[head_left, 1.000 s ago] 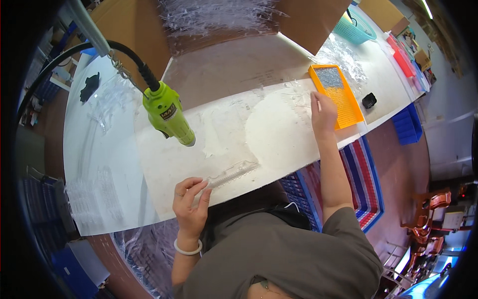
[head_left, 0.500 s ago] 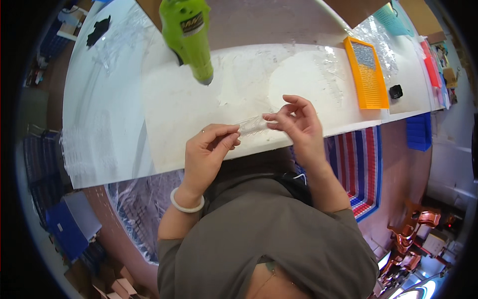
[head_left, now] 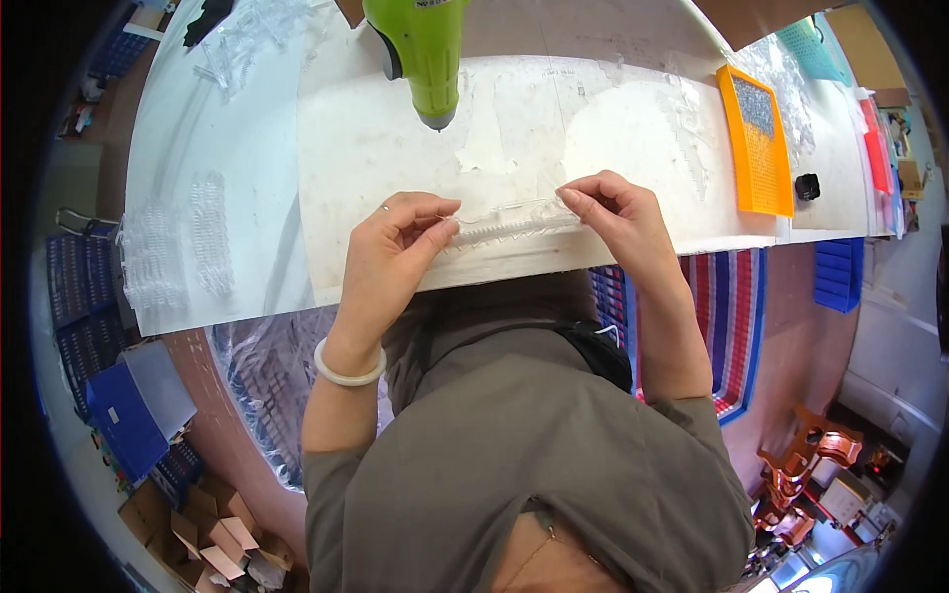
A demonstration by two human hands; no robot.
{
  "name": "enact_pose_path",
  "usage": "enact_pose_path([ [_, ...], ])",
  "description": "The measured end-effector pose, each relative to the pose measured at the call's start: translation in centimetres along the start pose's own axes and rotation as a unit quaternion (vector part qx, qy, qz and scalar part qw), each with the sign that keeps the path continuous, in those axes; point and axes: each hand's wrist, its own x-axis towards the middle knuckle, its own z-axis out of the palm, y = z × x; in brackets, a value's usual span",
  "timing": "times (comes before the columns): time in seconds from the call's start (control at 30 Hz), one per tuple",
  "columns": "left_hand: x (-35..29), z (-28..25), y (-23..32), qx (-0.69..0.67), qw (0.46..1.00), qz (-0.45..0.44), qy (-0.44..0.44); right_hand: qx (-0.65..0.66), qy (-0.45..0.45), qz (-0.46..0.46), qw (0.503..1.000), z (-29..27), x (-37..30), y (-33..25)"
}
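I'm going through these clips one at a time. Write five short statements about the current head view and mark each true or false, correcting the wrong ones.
1. The left hand and the right hand hold a clear toothed strip between them. True.
2. The right hand grips the green power tool. False: neither hand touches it; its tip points down.
3. The orange tray lies to the right of both hands. True.
4. The white bracelet is on the right wrist. False: it is on the left wrist.
5. More clear strips lie at the left end of the table. True.
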Motion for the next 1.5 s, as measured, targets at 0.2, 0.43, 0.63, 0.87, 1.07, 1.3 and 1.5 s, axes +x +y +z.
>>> enact_pose_path([
  [0.2, 0.4, 0.9, -0.4, 0.184, 0.979, 0.075, 0.048, -0.129, 0.020, 0.001, 0.991, 0.3, 1.0, 1.0],
  [0.43, 0.6, 0.8, -1.2, 0.190, 0.979, 0.074, 0.029, -0.202, 0.021, -0.020, 0.979, 0.4, 1.1, 0.7],
  [0.63, 1.0, 0.4, -1.1, 0.197, 0.978, 0.063, 0.010, -0.189, 0.007, -0.005, 0.982, 0.2, 1.4, 1.1],
  [0.87, 1.2, 0.4, -0.6, 0.186, 0.982, 0.043, 0.004, -0.193, -0.012, 0.006, 0.981, 0.0, 1.7, 0.8],
  [1.07, 1.7, 0.8, -0.3, 0.254, 0.961, 0.108, 0.008, -0.153, -0.002, 0.005, 0.988, -0.2, 1.6, 1.1],
  [1.3, 1.1, 0.7, -0.4, 0.270, 0.959, 0.085, -0.002, -0.178, -0.020, 0.025, 0.984, 0.3, 1.7, 0.5],
  [1.5, 1.8, 0.2, -0.3, 0.228, 0.971, 0.064, -0.020, -0.173, -0.014, 0.038, 0.984, 0.2, 1.8, 0.4],
])
